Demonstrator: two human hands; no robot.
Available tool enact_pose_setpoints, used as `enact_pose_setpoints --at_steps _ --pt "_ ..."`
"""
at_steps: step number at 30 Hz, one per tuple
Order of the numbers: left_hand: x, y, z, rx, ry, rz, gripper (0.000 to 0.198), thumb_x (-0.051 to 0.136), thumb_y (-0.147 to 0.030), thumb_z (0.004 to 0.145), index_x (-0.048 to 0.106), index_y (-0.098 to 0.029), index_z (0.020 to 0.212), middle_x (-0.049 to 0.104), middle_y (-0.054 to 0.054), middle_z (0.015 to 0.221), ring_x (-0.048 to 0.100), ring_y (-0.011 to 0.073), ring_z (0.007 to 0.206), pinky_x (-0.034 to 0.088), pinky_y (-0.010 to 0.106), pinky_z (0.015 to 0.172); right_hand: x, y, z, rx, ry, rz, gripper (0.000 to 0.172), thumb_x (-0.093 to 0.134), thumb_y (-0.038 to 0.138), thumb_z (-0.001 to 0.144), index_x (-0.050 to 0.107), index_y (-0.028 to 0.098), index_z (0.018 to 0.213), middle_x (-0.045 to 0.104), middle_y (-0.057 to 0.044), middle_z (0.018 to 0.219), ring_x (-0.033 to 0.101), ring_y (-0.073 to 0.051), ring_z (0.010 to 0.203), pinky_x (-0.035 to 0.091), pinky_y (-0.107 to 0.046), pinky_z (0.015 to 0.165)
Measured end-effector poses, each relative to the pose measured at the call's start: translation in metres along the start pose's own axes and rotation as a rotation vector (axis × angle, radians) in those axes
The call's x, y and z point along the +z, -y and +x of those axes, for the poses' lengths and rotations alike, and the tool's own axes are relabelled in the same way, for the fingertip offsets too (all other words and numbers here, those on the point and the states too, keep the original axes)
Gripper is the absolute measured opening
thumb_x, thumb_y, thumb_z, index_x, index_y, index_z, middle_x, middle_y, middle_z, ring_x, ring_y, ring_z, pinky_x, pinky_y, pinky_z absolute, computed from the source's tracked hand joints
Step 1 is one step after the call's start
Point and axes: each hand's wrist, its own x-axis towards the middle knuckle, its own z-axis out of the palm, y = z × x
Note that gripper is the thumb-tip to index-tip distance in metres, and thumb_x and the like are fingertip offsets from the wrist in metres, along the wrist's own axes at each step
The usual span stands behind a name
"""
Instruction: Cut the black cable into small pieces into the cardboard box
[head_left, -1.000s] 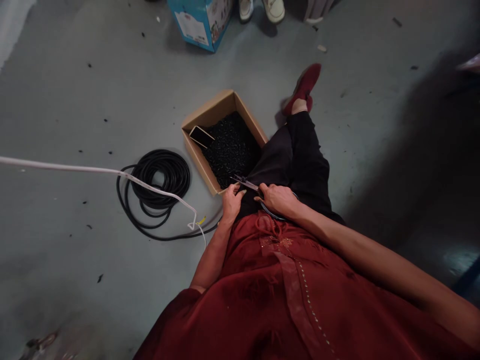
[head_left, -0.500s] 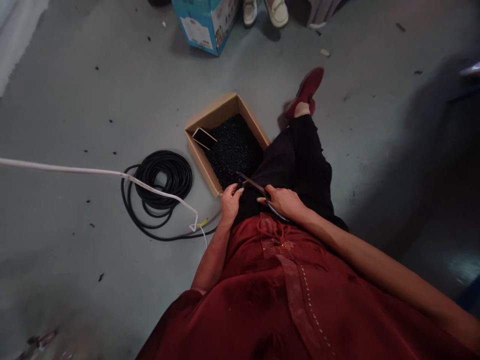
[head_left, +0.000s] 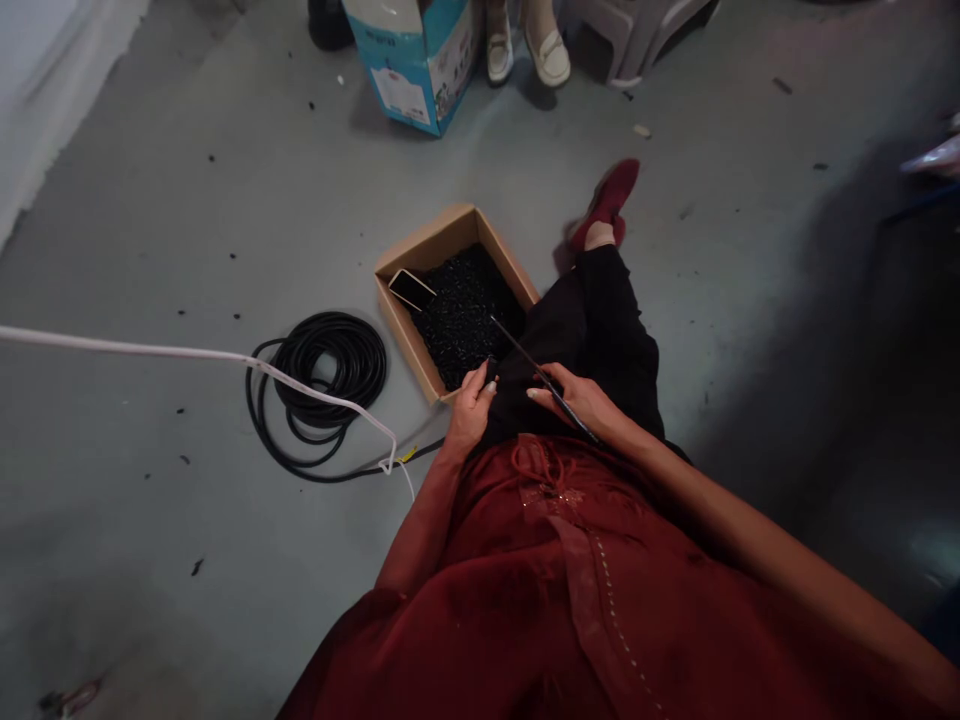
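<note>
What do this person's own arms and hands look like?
The left hand and right hand wear no gloves. Both forearms look bare, without visible markings. A loose dark red sleeve covers the upper left arm.

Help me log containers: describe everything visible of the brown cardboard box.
The brown cardboard box stands open-topped on the grey floor, rectangular, with thin walls. Small black pieces lie heaped inside; a dark, pale-edged slab sits by its left corner. The left hand and a trouser leg hide part of its near side; contact is unclear.
</note>
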Motion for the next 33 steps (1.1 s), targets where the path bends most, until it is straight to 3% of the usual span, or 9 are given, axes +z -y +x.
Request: enact_pose_setpoints --at_steps 5,11,16,24,33 --pt "0.002 -0.005 -0.002 -0.115 -0.043 -0.157 0.048 0.053 -0.037 0.08 0.048 -0.021 0.125 0.053 0.007 0.122 0.056 0.0136 0.092 0.047 0.027 0.081 -0.005 0.002 -0.009 -0.023 0.012 -0.012 0.045 0.044 0.054 0.081 0.051 0.025 0.115 0.066 -0.004 0.092 0.061 -0.021 0.079 0.043 -0.027 0.065" --pt "-0.002 -0.015 -0.002 -0.225 -0.122 -0.3 0.041 0.06 -0.034 0.074 0.058 -0.015 0.11 0.066 0.005 0.088 0.058 0.0082 0.067 0.047 0.023 0.069 -0.007 -0.004 -0.026 0.039 0.063 -0.084 0.045 0.037 0.054 0.085 0.051 0.025 0.116 0.066 -0.006 0.09 0.062 -0.023 0.083 0.041 -0.029 0.067" --pt "-0.004 -0.016 -0.002 -0.206 -0.166 -0.276 0.044 0.057 -0.035 0.077 0.056 -0.015 0.116 0.067 0.004 0.084 0.058 0.0079 0.066 0.048 0.024 0.071 -0.003 -0.019 -0.025 0.031 0.034 -0.142 0.049 0.043 0.054 0.082 0.048 0.022 0.119 0.063 -0.008 0.099 0.059 -0.023 0.09 0.041 -0.029 0.071" --pt "-0.005 -0.014 -0.003 -0.119 -0.075 -0.193 0.043 0.05 -0.032 0.082 0.05 -0.021 0.123 0.062 0.005 0.106 0.059 0.0089 0.08 0.048 0.025 0.08 0.004 -0.039 -0.031 0.015 -0.035 -0.221 0.05 0.051 0.049 0.079 0.047 0.021 0.12 0.057 -0.009 0.105 0.055 -0.022 0.092 0.041 -0.03 0.075" --pt "-0.006 -0.03 -0.002 -0.101 -0.074 -0.164 0.048 0.05 -0.036 0.082 0.046 -0.019 0.126 0.064 0.003 0.089 0.057 0.0082 0.073 0.046 0.024 0.076 0.006 -0.039 -0.035 -0.031 -0.052 -0.079 0.052 0.051 0.049 0.079 0.046 0.019 0.121 0.057 -0.01 0.106 0.054 -0.023 0.095 0.041 -0.032 0.077"
